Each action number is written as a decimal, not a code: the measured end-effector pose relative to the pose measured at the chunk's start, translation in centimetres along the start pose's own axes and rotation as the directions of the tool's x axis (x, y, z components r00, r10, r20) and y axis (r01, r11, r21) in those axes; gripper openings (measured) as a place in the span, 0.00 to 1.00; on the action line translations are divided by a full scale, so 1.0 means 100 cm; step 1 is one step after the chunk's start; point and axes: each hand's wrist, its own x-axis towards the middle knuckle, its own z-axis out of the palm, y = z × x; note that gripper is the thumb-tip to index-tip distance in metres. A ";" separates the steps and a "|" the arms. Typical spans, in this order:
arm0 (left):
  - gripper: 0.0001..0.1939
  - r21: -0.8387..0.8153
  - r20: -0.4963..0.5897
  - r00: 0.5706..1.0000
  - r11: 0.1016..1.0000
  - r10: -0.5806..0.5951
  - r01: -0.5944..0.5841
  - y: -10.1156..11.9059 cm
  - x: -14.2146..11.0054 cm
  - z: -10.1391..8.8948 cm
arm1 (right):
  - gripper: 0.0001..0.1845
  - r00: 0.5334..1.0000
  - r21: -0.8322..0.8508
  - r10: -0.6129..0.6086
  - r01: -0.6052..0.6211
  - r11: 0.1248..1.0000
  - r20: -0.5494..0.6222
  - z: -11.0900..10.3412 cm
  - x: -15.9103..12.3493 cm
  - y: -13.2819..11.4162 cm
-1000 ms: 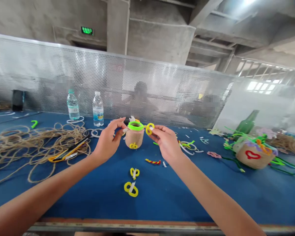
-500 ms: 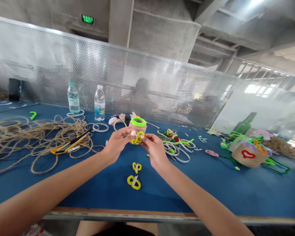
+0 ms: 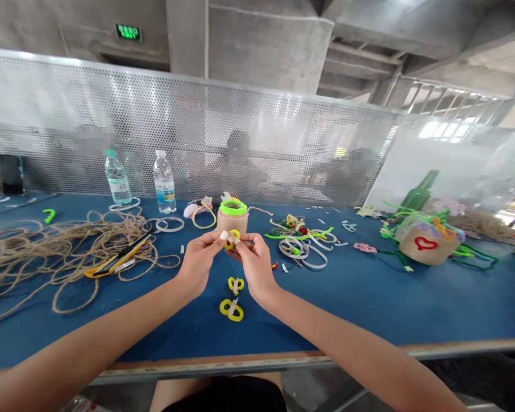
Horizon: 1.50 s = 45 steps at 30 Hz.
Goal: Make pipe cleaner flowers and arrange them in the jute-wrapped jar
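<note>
Left hand (image 3: 199, 264) and right hand (image 3: 256, 266) pinch a yellow pipe-cleaner loop (image 3: 232, 240).
Hands close together, both clamped on the loop, just before a twine-wrapped jar (image 3: 229, 224) with a lime-green rim (image 3: 233, 208), on the blue counter (image 3: 369, 303).

Two hands (image 3: 227, 266), three yellow pipe-cleaner bows (image 3: 236, 284), two twine-wrapped jars (image 3: 232, 224), two plastic water bottles (image 3: 164, 183), one green glass bottle (image 3: 417, 191) and one heap of jute twine (image 3: 47, 252).

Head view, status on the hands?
Left hand, right hand: fingers on a yellow pipe-cleaner loop. Held before a wrapped jar. Two more yellow loops on the blue table.
</note>
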 end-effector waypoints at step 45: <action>0.07 0.639 0.325 0.738 0.438 0.592 -0.632 -0.003 0.007 -0.016 | 0.05 0.992 -0.062 0.101 -0.096 0.993 0.073 -0.006 0.001 -0.015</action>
